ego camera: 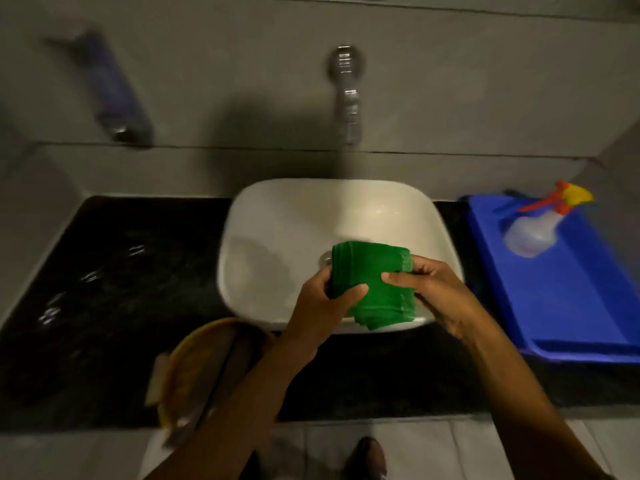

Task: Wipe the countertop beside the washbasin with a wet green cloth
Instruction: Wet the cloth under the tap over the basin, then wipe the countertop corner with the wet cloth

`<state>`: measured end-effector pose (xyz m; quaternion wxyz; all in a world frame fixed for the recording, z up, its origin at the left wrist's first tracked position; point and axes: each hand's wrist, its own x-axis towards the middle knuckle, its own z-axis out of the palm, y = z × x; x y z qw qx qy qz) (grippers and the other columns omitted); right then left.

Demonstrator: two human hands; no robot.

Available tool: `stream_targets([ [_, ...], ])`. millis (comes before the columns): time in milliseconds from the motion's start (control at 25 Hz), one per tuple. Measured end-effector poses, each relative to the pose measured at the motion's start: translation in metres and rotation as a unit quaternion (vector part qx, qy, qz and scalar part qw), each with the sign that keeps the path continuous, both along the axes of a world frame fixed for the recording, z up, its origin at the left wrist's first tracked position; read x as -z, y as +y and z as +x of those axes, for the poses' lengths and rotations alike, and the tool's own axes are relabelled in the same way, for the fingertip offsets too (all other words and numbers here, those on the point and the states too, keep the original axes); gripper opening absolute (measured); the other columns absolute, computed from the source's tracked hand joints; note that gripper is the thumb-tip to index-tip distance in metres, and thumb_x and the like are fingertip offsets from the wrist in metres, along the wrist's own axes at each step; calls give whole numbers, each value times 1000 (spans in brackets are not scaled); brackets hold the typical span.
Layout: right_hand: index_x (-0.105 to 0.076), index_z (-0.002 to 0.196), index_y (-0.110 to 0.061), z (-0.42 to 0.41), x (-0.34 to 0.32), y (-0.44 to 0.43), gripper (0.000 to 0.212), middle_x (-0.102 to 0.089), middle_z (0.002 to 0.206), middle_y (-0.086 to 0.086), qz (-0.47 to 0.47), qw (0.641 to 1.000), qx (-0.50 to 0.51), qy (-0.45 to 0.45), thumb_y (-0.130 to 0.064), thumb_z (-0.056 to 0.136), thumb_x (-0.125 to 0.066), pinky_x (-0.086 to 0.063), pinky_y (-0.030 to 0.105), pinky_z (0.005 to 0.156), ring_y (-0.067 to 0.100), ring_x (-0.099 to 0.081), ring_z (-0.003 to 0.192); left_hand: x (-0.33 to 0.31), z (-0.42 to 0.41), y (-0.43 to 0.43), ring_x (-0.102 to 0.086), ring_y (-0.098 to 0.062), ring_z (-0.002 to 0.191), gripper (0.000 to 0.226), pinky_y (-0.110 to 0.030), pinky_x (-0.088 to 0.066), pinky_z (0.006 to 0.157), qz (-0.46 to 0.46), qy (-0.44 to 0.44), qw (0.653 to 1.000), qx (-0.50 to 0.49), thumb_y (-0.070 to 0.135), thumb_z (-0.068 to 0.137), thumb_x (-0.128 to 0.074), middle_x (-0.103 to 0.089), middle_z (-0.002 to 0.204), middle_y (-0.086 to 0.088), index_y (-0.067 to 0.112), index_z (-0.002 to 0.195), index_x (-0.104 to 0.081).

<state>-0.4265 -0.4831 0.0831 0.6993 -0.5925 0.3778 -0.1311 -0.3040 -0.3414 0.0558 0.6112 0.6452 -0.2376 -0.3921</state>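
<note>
A folded green cloth (pixel 375 282) is held over the near half of the white washbasin (pixel 284 237). My left hand (pixel 322 306) grips its left edge, thumb on top. Its right edge is in my right hand (pixel 440 292), whose thumb presses across the cloth. The black countertop (pixel 114 289) stretches left of the basin and shows faint wet glints. A chrome tap (pixel 348 95) sticks out of the wall above the basin; a blurred streak below its spout looks like running water.
A blue tray (pixel 571 306) on the right holds a clear spray bottle (pixel 535 230) with a red and yellow head. A yellow-rimmed object (pixel 207 368) lies at the counter's front edge. A dark dispenser (pixel 110 88) hangs on the left wall.
</note>
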Motion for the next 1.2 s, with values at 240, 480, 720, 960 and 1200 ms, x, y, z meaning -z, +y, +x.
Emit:
stream_targets([
  [240,-59,104,-18,175,33,175,36,-75,81,10,-70,987,-142,-8,-10,75,-78,-61,39,64,25,-73,76,31,135,210,-72,-11,85,22,-27,-61,71,73,-77,976,-190,29,76,-76,-74,92,2,27,96,-67],
  [480,-46,119,-10,317,90,333,43,-59,104,14,-34,950,-302,72,-10,83,-69,-59,47,80,28,-64,94,78,238,362,-65,-34,100,32,-47,-53,89,256,-130,904,-317,16,82,-72,-69,106,-19,7,111,-61],
  [720,-42,135,-14,365,130,326,49,-60,119,18,-187,904,-344,171,-18,89,-58,-47,31,80,31,-60,102,102,267,403,-51,-41,121,63,-51,-40,101,475,-293,787,-263,34,85,-55,-52,137,-21,12,141,-38],
  [960,-31,144,-3,368,178,213,60,-29,152,24,-473,814,-119,314,-36,95,-43,-24,54,116,38,-23,142,139,266,364,-18,-33,147,81,-51,-18,118,438,-429,776,-149,63,86,-41,-23,158,-15,15,148,-21],
  [1200,-29,146,-5,372,220,207,65,-27,156,21,-546,773,-58,318,-46,96,-34,-16,56,116,33,-21,146,183,264,404,-10,-24,149,79,-43,-11,120,443,-415,774,-181,62,90,-30,-10,162,-8,19,151,-6],
])
